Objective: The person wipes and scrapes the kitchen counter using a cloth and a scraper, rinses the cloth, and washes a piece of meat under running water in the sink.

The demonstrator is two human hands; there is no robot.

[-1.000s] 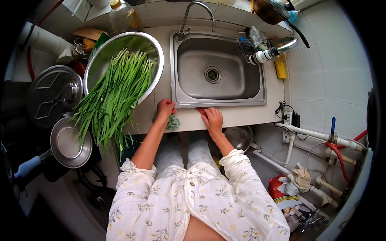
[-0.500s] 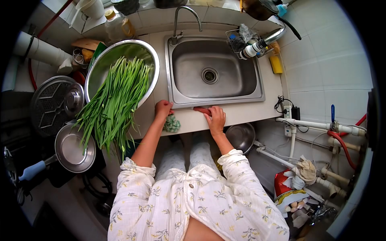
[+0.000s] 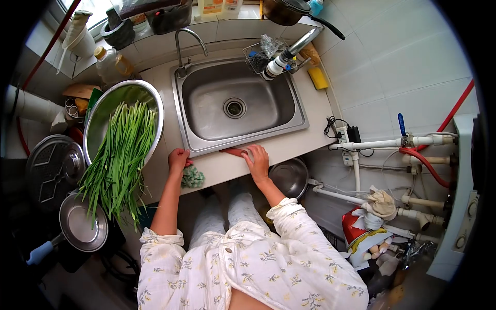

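My left hand (image 3: pixel 178 159) is closed at the sink's front left corner, fingers pinched together; a bit of red shows beside them, too small to name. Just below it a green-and-white scrubbing pad (image 3: pixel 192 177) lies on the counter. At the sink's front edge my right hand (image 3: pixel 258 163) has its thumb and fingers closed over the right end of a narrow dark red object (image 3: pixel 235 152), which lies flat; its kind is unclear. The steel sink (image 3: pixel 206 132) holds no water that I can see. To the left, long green garlic chives (image 3: pixel 121 150) overhang a large steel bowl (image 3: pixel 159 111).
A curved faucet (image 3: pixel 192 32) stands behind the sink. A wire caddy (image 3: pixel 253 58) and yellow sponge (image 3: pixel 318 78) are at the right. A small pan (image 3: pixel 82 222) sits at lower left. White pipes (image 3: pixel 382 143) and a power strip (image 3: pixel 345 144) line the right wall.
The whole view has swung, so sink, bowl and counter appear further left and slightly tilted. Both hands stay at about the same places along the counter's front.
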